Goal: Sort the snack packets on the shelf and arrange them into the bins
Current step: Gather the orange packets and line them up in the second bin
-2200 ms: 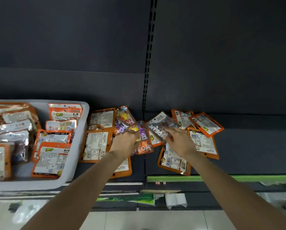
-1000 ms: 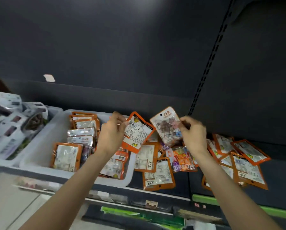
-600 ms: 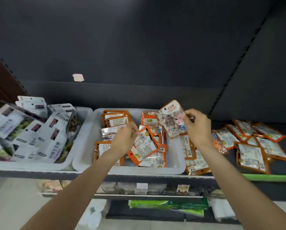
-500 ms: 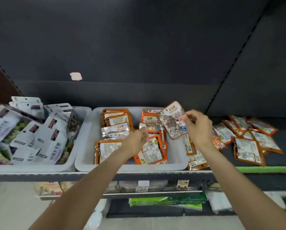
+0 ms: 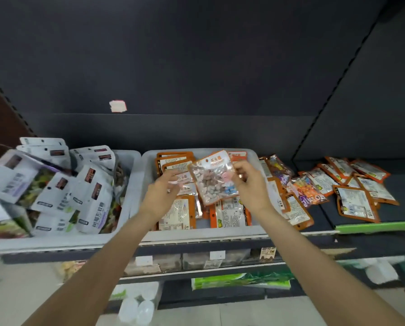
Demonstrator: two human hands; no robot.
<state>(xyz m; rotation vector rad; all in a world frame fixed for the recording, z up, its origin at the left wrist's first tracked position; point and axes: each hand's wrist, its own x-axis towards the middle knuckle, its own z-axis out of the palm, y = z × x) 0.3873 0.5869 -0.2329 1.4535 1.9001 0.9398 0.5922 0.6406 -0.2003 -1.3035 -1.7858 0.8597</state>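
1. A person stands facing a dark shop shelf (image 5: 351,217), seen from above the forearms, both bare arms reaching forward.
2. The right hand (image 5: 249,184) pinches the right edge of a clear snack packet (image 5: 214,177) with an orange header, holding it up above the middle bin (image 5: 206,232). Small brownish pieces and a little cartoon figure show through the packet's window.
3. The left hand (image 5: 160,192) hovers just left of that packet, its fingers loosely extended and holding nothing. Its fingertips look slightly blurred and lie near the packet's left edge; whether they touch it cannot be told.
4. The middle bin is a pale grey plastic tub sitting on the shelf. It holds orange-edged packets (image 5: 178,215) lying flat, mostly label side up, overlapping in rough rows.
5. To its left, touching side by side, stands a second grey bin (image 5: 55,243) heaped with larger white pouches (image 5: 91,196) printed with dark labels, tilted at many angles.
6. To the right of the middle bin, loose packets (image 5: 356,203) lie scattered on the bare shelf: more orange-edged ones, plus a few colourful purple and orange packets (image 5: 308,190) just beside the bin.
7. A small white sticker (image 5: 118,106) sits on the dark back panel above the bins.
8. A lower shelf holds green packaging (image 5: 241,280).
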